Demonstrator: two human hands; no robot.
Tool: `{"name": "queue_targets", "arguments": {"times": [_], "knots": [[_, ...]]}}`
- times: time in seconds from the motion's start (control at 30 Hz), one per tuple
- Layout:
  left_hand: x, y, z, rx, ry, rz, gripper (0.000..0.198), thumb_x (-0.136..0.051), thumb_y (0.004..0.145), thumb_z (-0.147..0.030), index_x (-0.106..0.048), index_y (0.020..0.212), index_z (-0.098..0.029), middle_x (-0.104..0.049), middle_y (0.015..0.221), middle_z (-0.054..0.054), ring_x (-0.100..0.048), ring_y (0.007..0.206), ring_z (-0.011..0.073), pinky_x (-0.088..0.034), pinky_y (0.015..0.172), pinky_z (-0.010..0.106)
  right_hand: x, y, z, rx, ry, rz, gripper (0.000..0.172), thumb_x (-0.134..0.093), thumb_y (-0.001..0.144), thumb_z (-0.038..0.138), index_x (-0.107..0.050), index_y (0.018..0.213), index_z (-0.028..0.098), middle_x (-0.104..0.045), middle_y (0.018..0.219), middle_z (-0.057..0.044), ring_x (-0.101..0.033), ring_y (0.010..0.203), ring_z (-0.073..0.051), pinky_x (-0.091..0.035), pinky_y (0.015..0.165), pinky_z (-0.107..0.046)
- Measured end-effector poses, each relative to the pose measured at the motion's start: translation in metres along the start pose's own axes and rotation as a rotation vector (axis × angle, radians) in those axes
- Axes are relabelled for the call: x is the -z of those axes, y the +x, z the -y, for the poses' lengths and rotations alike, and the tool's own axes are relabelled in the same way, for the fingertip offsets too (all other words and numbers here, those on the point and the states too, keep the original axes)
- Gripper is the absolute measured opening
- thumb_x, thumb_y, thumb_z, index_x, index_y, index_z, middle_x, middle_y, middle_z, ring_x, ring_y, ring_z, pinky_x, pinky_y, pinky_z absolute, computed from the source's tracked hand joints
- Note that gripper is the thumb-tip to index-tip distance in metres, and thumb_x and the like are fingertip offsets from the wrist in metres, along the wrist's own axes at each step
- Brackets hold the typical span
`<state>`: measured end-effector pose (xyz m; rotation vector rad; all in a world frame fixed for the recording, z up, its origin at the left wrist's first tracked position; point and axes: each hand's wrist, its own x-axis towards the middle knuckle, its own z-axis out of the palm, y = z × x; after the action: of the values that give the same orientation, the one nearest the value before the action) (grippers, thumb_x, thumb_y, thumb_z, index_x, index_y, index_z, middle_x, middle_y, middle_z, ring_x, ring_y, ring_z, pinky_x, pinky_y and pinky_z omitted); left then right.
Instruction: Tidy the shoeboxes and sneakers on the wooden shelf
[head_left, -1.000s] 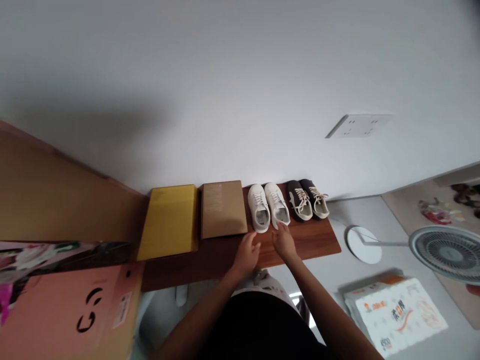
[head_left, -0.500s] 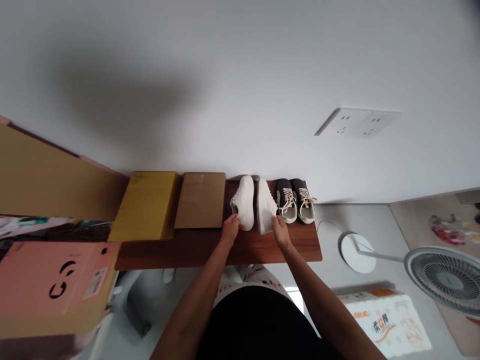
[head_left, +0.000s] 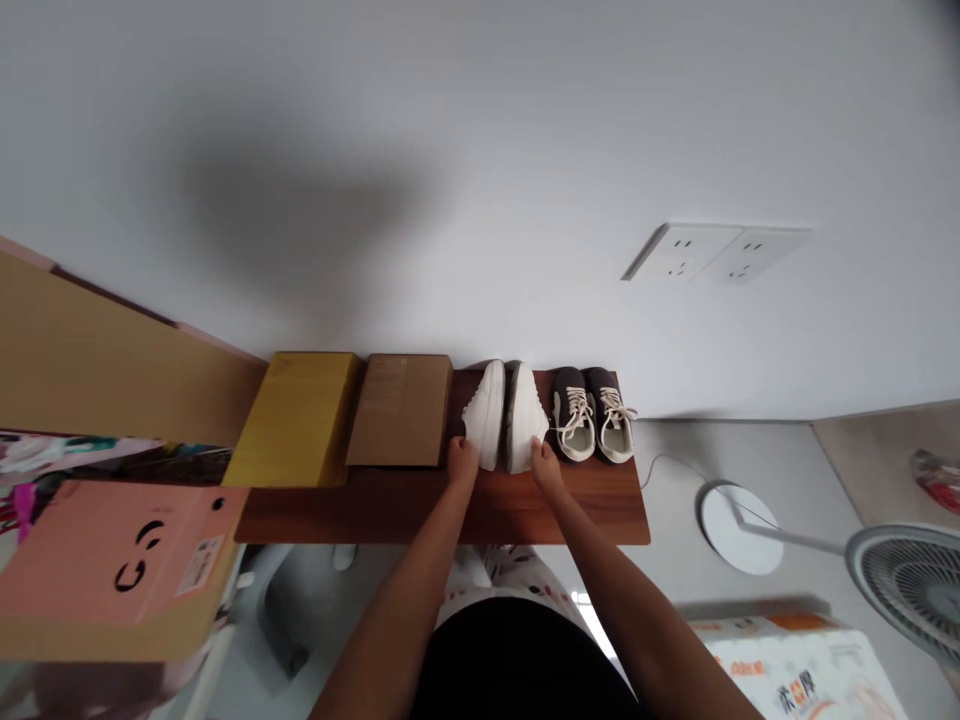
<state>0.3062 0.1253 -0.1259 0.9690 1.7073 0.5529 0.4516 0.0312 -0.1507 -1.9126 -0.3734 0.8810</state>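
Observation:
Two white sneakers stand side by side over a dark wooden shelf (head_left: 315,515), tilted so their soles face each other. My left hand (head_left: 462,461) is closed on the heel end of the left white sneaker (head_left: 486,412). At the heel of the right white sneaker (head_left: 523,412), my right hand (head_left: 546,464) is closed too. Just to the right sits a pair of dark sneakers with cream laces, the nearer dark sneaker (head_left: 572,400) close to my right hand and the other dark sneaker (head_left: 609,405) beyond it.
Left of the shoes lie a brown box (head_left: 401,410) and a yellow box (head_left: 296,420). A pink carton (head_left: 112,555) stands at lower left. On the right are a white fan (head_left: 911,590), its round base (head_left: 739,530) and a tissue pack (head_left: 802,665). A socket plate (head_left: 720,252) is on the wall.
Both hands have brought the white sneakers closer together and turned them more onto their sides, soles facing. The view has shifted slightly.

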Motion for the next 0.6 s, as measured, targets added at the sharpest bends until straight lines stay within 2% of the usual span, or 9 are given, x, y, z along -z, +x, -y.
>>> {"name": "queue_targets", "arguments": {"times": [0.07,0.13,0.17,0.23,0.3,0.37,0.43,0.5,0.6], "knots": [[0.003,-0.015,0.004,-0.073,0.067,-0.068,0.025,-0.056,0.075,-0.013,-0.06,0.1,-0.017,-0.06,0.116,0.015,-0.056,0.118,0.0278,-0.045,0.098,0.037,0.003,-0.006,0.0,0.051,-0.064,-0.037,0.033,-0.056,0.082,0.056,-0.058,0.079,0.023,-0.063,0.077,-0.005,-0.063,0.09,-0.026,-0.05,0.086,-0.036],[0.004,-0.036,0.011,-0.231,0.139,-0.108,0.039,-0.057,0.077,-0.011,-0.058,0.115,-0.014,-0.052,0.131,0.018,-0.052,0.126,0.0273,-0.041,0.106,0.038,0.016,-0.015,-0.001,0.181,-0.127,-0.054,0.032,-0.058,0.083,0.051,-0.062,0.092,0.02,-0.065,0.092,-0.011,-0.061,0.101,-0.028,-0.05,0.091,-0.04],[0.002,-0.047,0.015,-0.324,0.168,-0.095,0.04,-0.057,0.079,-0.012,-0.057,0.119,-0.014,-0.052,0.133,0.018,-0.053,0.125,0.0264,-0.04,0.107,0.039,0.027,-0.02,-0.002,0.255,-0.165,-0.054,0.034,-0.057,0.085,0.048,-0.062,0.1,0.018,-0.065,0.101,-0.014,-0.06,0.107,-0.029,-0.05,0.094,-0.043],[-0.01,-0.069,0.019,-0.47,0.204,0.057,0.031,-0.054,0.087,-0.018,-0.062,0.116,-0.016,-0.059,0.122,0.015,-0.059,0.114,0.0241,-0.044,0.104,0.038,0.054,-0.026,-0.001,0.367,-0.252,-0.073,0.039,-0.054,0.088,0.044,-0.061,0.115,0.016,-0.062,0.117,-0.018,-0.056,0.116,-0.03,-0.05,0.096,-0.045],[-0.036,-0.086,0.015,-0.544,0.247,0.313,0.023,-0.049,0.093,-0.024,-0.068,0.105,-0.018,-0.066,0.105,0.011,-0.064,0.101,0.0223,-0.048,0.098,0.037,0.083,-0.024,0.002,0.386,-0.353,-0.154,0.042,-0.049,0.092,0.04,-0.057,0.126,0.016,-0.058,0.128,-0.019,-0.055,0.121,-0.031,-0.051,0.095,-0.047],[-0.075,-0.097,0.002,-0.586,0.325,0.499,0.026,-0.045,0.096,-0.023,-0.07,0.104,-0.018,-0.069,0.104,0.011,-0.064,0.103,0.022,-0.05,0.097,0.036,0.105,-0.013,0.01,0.293,-0.5,-0.225,0.043,-0.046,0.094,0.033,-0.054,0.133,0.016,-0.055,0.134,-0.021,-0.056,0.122,-0.031,-0.05,0.095,-0.046],[-0.117,-0.103,-0.016,-0.598,0.503,0.573,0.03,-0.045,0.095,-0.015,-0.067,0.114,-0.016,-0.067,0.121,0.014,-0.061,0.116,0.0228,-0.047,0.101,0.036,0.116,0.004,0.022,0.117,-0.688,-0.162,0.041,-0.047,0.094,0.026,-0.055,0.133,0.015,-0.059,0.129,-0.021,-0.06,0.118,-0.031,-0.05,0.095,-0.044],[-0.152,-0.106,-0.032,-0.518,0.67,0.617,0.029,-0.049,0.093,-0.014,-0.067,0.115,-0.012,-0.068,0.118,0.02,-0.064,0.114,0.0276,-0.049,0.097,0.04,0.118,0.021,0.033,-0.049,-0.83,-0.05,0.035,-0.047,0.094,0.023,-0.06,0.125,0.015,-0.067,0.115,-0.02,-0.065,0.11,-0.03,-0.05,0.093,-0.043],[-0.175,-0.104,-0.045,-0.416,0.815,0.631,0.024,-0.052,0.091,-0.014,-0.072,0.104,-0.011,-0.07,0.11,0.024,-0.066,0.108,0.0327,-0.05,0.092,0.043,0.124,0.038,0.04,-0.135,-0.881,-0.001,0.028,-0.051,0.093,0.025,-0.067,0.113,0.014,-0.07,0.104,-0.02,-0.067,0.104,-0.03,-0.05,0.09,-0.042]]}}
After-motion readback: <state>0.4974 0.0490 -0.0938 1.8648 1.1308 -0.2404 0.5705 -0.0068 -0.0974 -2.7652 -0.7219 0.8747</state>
